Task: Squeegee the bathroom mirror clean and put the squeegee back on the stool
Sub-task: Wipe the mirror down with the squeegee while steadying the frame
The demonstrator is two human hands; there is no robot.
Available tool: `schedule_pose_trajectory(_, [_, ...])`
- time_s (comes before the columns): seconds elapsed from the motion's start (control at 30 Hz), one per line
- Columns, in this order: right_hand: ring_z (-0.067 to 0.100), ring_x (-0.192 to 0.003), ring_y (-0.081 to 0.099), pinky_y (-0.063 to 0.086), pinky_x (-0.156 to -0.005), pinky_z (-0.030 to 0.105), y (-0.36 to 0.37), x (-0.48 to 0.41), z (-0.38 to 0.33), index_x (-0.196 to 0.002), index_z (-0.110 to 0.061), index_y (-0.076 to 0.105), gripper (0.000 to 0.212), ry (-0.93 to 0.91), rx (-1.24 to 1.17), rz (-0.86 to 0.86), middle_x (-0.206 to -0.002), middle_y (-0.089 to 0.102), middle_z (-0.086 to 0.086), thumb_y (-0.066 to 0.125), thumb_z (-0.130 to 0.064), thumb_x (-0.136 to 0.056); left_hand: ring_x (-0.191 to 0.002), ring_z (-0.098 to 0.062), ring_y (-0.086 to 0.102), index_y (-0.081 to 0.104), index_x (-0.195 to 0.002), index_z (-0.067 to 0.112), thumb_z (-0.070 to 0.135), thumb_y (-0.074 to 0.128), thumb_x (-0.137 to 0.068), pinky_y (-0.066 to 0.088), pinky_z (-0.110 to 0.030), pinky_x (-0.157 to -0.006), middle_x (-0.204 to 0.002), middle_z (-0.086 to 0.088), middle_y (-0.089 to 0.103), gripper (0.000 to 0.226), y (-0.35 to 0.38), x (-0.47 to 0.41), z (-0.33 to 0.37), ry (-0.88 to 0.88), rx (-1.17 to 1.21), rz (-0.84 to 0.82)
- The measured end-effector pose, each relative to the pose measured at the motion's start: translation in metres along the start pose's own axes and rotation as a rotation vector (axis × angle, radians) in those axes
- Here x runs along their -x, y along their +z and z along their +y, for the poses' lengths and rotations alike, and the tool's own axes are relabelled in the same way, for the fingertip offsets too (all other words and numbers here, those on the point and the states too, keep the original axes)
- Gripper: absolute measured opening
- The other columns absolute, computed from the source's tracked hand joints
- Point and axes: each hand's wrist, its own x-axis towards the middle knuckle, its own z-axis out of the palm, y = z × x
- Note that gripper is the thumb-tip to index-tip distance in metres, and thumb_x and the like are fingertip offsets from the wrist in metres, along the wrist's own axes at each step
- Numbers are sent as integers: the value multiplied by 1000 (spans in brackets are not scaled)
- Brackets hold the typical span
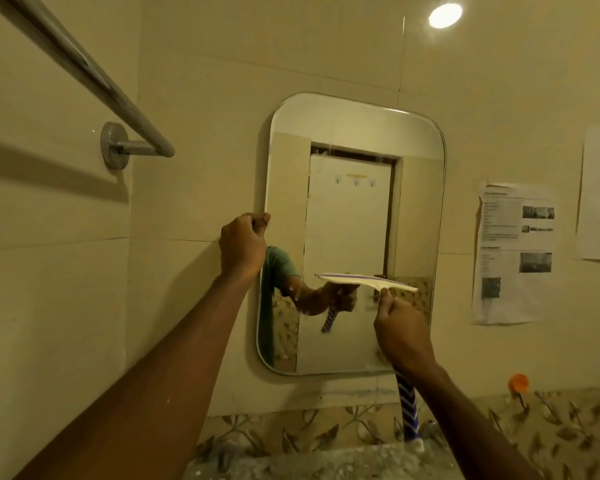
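Observation:
A rounded rectangular mirror (354,140) hangs on the beige tiled wall. My left hand (243,245) grips its left edge at mid height. My right hand (404,332) is shut on the squeegee (364,281), whose white blade lies nearly level against the lower right part of the glass. The squeegee's blue-and-white patterned handle (407,407) runs down below my right hand. The glass reflects my arm, the squeegee and a white door. The stool is out of view.
A chrome towel bar (94,81) juts from the left wall at the upper left. Printed paper sheets (515,251) are stuck to the wall right of the mirror. An orange hook (518,382) sits low right above leaf-patterned tiles (551,434).

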Motion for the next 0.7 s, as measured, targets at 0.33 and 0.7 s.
schedule_pose_trajectory(0.33, [13,-45,48,35,-43,23,-27,-53,-37,-66,-17,52,52,-104,-55,73,-55,53,1,26,-37,-106,-93,-31,64,67,-103,1,32,47,-99,41,-31,-67,-99,-18,69,37,3,8,-6,-36,-1,-17])
schedule_pose_trajectory(0.7, [7,-50,48,30,-43,22,26,65,41,-64,-25,46,45,115,-56,-66,-58,52,-3,29,-36,-105,-88,-29,66,68,-101,3,30,49,-98,46,-32,-65,-94,-16,70,32,8,23,-12,-106,37,-8])
